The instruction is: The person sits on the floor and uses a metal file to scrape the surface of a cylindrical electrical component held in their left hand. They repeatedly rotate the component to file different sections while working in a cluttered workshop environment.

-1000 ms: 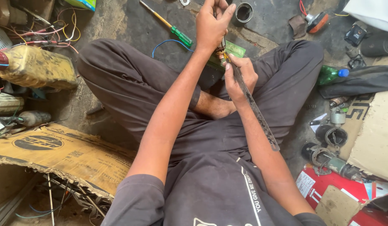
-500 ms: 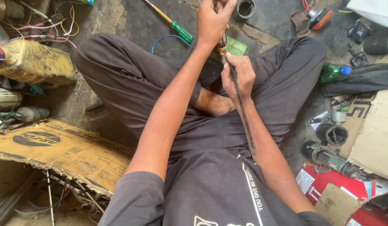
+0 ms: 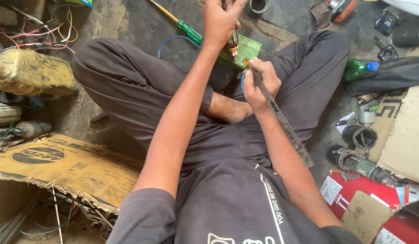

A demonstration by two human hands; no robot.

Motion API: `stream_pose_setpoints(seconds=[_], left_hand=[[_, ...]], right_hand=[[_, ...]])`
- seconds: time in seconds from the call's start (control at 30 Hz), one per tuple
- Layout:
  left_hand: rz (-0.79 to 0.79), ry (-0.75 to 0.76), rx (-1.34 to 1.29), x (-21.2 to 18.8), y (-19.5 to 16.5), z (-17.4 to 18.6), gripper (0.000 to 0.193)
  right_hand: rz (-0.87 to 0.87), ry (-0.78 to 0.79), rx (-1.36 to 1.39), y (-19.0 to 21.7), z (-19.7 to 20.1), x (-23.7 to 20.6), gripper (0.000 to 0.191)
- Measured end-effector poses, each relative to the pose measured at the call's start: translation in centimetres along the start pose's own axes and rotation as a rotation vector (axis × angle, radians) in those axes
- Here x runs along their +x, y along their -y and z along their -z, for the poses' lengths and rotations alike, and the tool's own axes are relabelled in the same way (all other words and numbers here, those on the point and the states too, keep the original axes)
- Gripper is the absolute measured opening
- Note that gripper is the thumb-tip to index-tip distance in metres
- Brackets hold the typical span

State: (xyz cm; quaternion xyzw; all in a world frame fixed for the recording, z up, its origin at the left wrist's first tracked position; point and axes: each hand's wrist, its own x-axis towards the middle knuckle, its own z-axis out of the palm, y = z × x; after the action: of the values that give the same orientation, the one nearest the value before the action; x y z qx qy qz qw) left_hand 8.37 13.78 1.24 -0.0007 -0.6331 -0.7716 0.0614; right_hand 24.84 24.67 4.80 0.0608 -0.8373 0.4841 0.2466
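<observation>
While a person sits cross-legged on a workshop floor (image 3: 128, 27), a small green circuit board (image 3: 245, 47) rests at the far end of the lap, just beyond the crossed ankles, and both hands meet on it. The left hand (image 3: 220, 22) comes down from the far side, fingers closed narrowly around a thin dark tool whose tip meets a coppery part (image 3: 232, 46) on the board's near-left area; what the tool is cannot be told. The right hand (image 3: 259, 83) is wrapped around a long flat metal bar (image 3: 281, 122), likely a file, whose long axis runs from the near right along the forearm up to the far left, its tip touching the board's near edge. The board thus lies directly ahead of both hands, with the right hand the nearer to the body and the left reaching over from farther away. A green-handled screwdriver (image 3: 184, 28) lies on the floor just left of the board, a blue wire (image 3: 173, 40) beside it. Torn cardboard (image 3: 69, 167) sits near left; a green bottle (image 3: 358, 68) and motor parts (image 3: 354, 160) lie to the right.
</observation>
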Motion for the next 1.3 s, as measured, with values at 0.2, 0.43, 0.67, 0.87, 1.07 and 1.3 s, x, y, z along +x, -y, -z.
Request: stream_pose_setpoints(seconds=[0.2,0.43,0.67,0.87,1.07,1.3], left_hand=[[-0.052,0.051,-0.039,0.1,-0.2,0.5,0.039],[-0.099,0.115,0.058,0.0,0.0,1.4,0.040],[-0.136,0.120,0.117,0.0,-0.1,1.7,0.038],[-0.114,0.116,0.116,0.0,0.0,1.7,0.039],[-0.086,0.102,0.077,-0.2,-0.2,1.7,0.039],[-0.063,-0.024,0.019,-0.4,-1.0,0.8,0.041]], right_hand=[[-0.108,0.038,0.102,-0.7,-0.9,0.9,0.021],[-0.066,0.100,0.182,-1.3,-1.1,0.9,0.019],[-0.067,0.113,0.218,-1.3,-1.3,0.9,0.019],[-0.044,0.120,0.190,-1.1,-1.3,1.0,0.020],[0.040,0.129,0.103,-0.3,-1.2,1.4,0.020],[0.203,0.137,-0.029,0.4,-1.5,1.7,0.022]])
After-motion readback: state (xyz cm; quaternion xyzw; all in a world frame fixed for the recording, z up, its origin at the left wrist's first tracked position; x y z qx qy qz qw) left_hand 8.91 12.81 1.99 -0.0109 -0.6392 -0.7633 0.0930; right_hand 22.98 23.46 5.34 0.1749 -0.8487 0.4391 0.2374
